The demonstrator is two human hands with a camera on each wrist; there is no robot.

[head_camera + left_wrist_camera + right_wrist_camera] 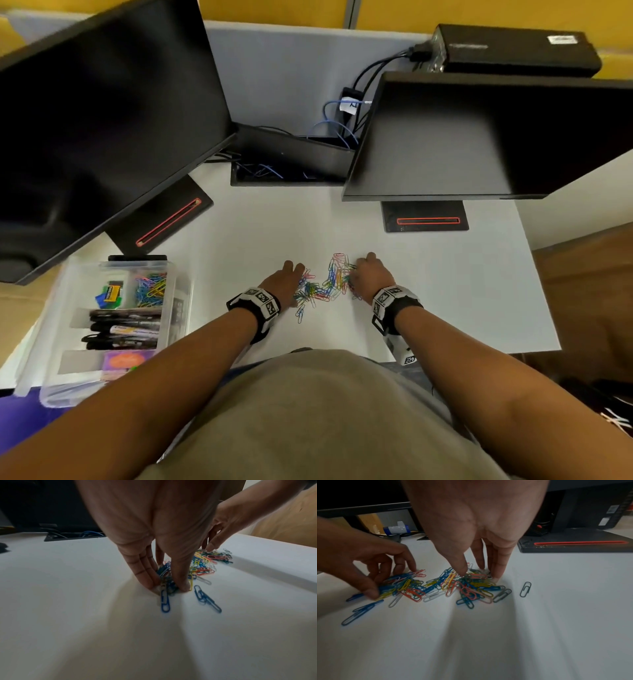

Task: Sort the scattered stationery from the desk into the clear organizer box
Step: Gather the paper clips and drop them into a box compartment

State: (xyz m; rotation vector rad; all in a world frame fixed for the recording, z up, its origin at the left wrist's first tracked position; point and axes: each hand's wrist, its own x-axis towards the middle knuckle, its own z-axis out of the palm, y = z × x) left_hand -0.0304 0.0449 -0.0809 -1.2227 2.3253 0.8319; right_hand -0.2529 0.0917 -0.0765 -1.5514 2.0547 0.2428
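Note:
A heap of coloured paper clips (325, 284) lies on the white desk between my hands. My left hand (167, 585) has fingers (145, 577) and thumb down on the desk, pinching a bunch of clips at the heap's left end. My right hand (478, 575) digs thumb and fingertips (495, 574) into the right end, with clips caught between them. A few blue clips (207, 599) and one grey-green clip (525, 588) lie loose beside the heap. At the desk's left edge stands the clear organizer box (137, 263), holding paper clips (150, 287), black markers (126, 329) and small coloured items.
Two dark monitors hang over the desk, their black bases (424, 217) behind the heap. A cable tray (291, 161) sits at the back centre. The desk's right edge (537, 274) is close to my right hand. White desk surface (239, 246) shows between heap and box.

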